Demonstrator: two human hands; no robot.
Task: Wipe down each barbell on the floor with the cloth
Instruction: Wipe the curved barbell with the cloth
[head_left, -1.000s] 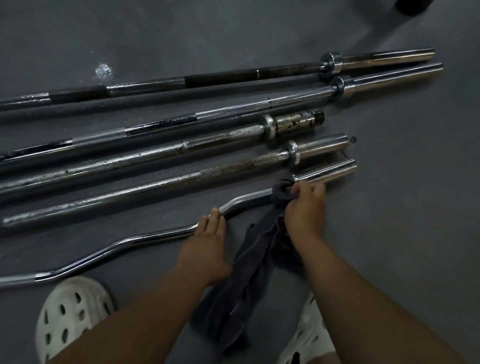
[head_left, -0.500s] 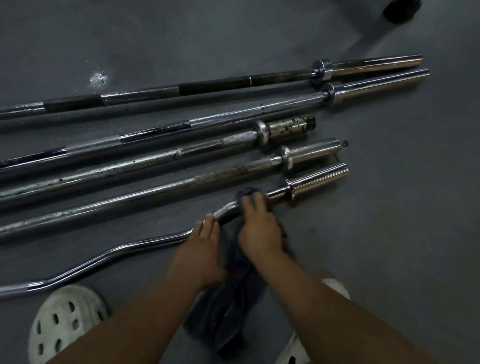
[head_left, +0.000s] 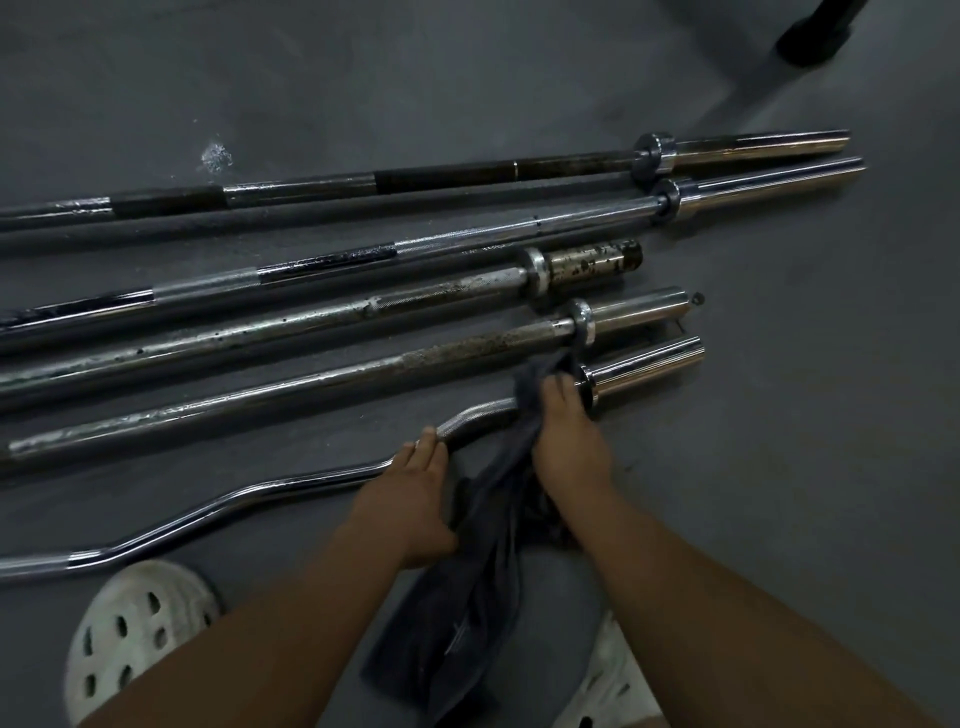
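Note:
Several barbells lie side by side on the grey floor. Nearest me is a chrome curl bar (head_left: 218, 506) with a wavy shaft and a shiny sleeve at its right end. My right hand (head_left: 566, 431) presses a dark grey cloth (head_left: 483, 561) around the curl bar's shaft just left of the collar. The cloth's long tail hangs down toward me between my arms. My left hand (head_left: 410, 488) rests on the same shaft, a little to the left of the cloth, holding the bar down. Behind it lies a rusty straight bar (head_left: 311, 389), then further bars (head_left: 415, 244).
My two white perforated clogs show at the bottom, one at the left (head_left: 135, 629) and one at the right (head_left: 608, 680). A black round foot of some equipment (head_left: 815, 36) stands at the top right. A pale scuff (head_left: 215, 156) marks the floor behind the bars.
My right hand slid the cloth left along the curl bar away from the collar, then back right up to it. My left hand stayed on the shaft.

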